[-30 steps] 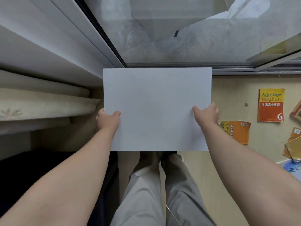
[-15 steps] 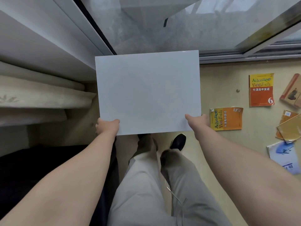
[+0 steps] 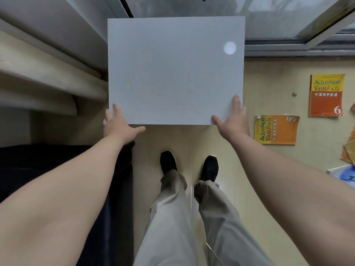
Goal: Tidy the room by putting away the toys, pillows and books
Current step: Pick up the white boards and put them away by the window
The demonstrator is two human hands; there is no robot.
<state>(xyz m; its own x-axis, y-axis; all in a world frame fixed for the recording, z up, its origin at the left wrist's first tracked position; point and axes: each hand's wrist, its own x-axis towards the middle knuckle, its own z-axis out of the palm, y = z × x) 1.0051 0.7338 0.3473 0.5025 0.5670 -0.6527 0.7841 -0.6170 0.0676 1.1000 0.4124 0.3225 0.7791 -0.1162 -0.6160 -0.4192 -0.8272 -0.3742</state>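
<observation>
- Sheet (image 3: 175, 70) now sits higher and farther out than a moment ago.
- Left hand (image 3: 119, 125) and right hand (image 3: 233, 120) have loosened: fingers straight, touching its lower corners (no pinch visible).
- Books (image 3: 276, 129) lie on the floor (image 3: 269, 83), right; judged untouched.

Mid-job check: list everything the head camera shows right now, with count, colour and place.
sheet: one, pale grey, centre.
textbook 6: one, orange and yellow, floor, right.
textbook 5: one, orange and yellow, floor, right of sheet.
orange books: at least two, right edge, cut off.
blue-white book: one, right edge.
small round thing: one, grey, floor beside textbook 6.
cream rolls: several, left.
window: one, grey-framed, top.
shoes: two, black, floor.
trousers: one pair, beige, bottom centre.
left hand: one, fingers straight, touching sheet's lower left corner.
right hand: one, fingers straight, touching sheet's lower right corner.
</observation>
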